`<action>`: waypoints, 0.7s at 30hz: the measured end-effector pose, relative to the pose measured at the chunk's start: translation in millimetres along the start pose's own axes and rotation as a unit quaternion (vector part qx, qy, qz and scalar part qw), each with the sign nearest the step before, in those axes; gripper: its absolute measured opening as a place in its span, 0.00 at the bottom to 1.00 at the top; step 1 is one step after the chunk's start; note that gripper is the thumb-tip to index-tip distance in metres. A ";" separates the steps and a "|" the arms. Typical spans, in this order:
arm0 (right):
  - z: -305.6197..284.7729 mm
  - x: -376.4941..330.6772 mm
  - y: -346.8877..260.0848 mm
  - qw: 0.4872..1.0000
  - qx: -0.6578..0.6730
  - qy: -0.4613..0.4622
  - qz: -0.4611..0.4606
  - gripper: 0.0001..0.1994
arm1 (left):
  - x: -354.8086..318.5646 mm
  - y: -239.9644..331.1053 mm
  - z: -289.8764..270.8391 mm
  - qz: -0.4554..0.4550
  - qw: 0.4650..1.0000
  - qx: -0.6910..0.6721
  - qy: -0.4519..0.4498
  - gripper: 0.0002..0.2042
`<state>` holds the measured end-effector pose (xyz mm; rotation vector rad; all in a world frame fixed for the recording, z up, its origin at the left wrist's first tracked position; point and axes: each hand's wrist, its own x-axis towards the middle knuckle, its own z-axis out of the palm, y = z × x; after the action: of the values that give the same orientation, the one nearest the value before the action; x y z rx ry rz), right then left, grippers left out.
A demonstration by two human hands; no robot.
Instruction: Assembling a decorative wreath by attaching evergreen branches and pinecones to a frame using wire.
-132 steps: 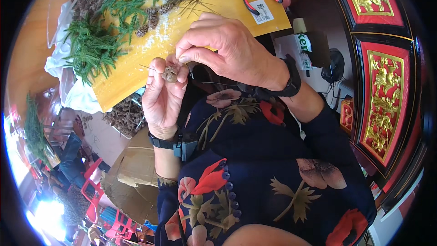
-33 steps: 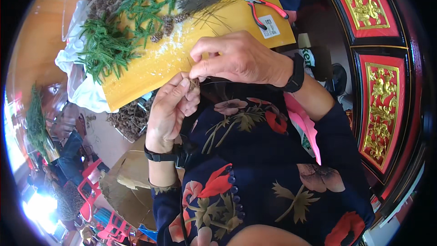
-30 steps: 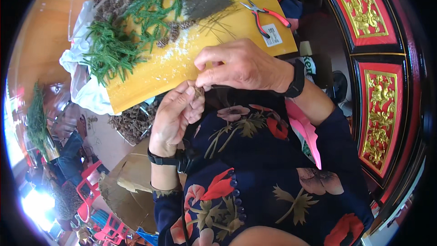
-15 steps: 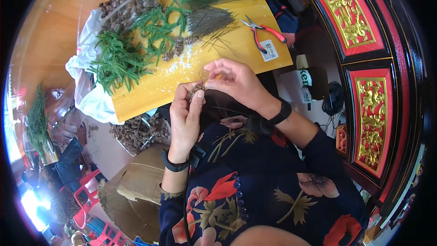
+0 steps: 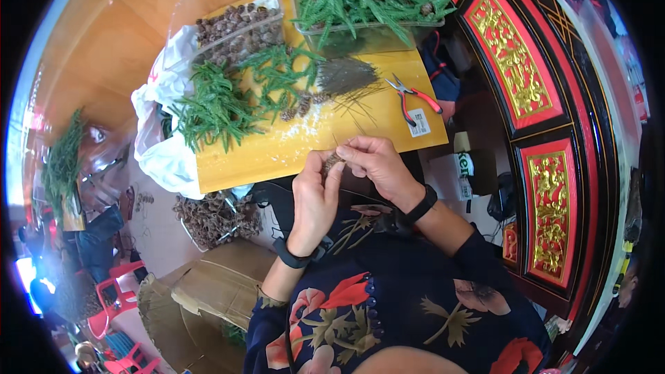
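left hand (image 5: 314, 202) pinches cone (image 5: 332, 163), long axis unclear | right hand (image 5: 379, 166) closed at cone's right, grip contents hidden | wire (image 5: 335, 140) juts away from body | pliers (image 5: 413, 102) beyond, nearer right hand

**Way along the near edge, clutter ahead**

To the left of my fingers (image 5: 355, 155) a bare strip of bench (image 5: 256, 165) runs along the near edge, flecked with white bits. The heap of green sprigs (image 5: 218, 107) shuts off its far side. Straight ahead, loose cones (image 5: 304, 104) and fanned-out wires (image 5: 346, 76) block a low path; a narrow gap separates the wires from the pliers (image 5: 404, 90). Behind the wires, a clear bin's wall (image 5: 388, 34) stands across.
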<state>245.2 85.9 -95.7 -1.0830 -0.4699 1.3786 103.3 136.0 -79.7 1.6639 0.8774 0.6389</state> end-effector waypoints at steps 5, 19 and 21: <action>-2.0 -4.0 -6.4 0.999 0.034 0.014 -0.010 0.06 | 5.9 11.6 -8.8 0.051 0.997 0.049 -0.017 0.11; -50.0 -51.6 -13.0 0.994 0.062 0.086 -0.022 0.03 | 223.0 -102.9 -69.9 -0.094 0.913 0.278 0.284 0.18; -55.0 -53.8 -15.4 0.992 0.070 0.098 -0.028 0.03 | 235.9 -107.1 -70.4 -0.142 0.914 0.261 0.277 0.19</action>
<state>287.6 19.9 -92.4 -1.0698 -0.2550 1.2225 161.2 381.7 -171.0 1.7865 1.7950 0.7255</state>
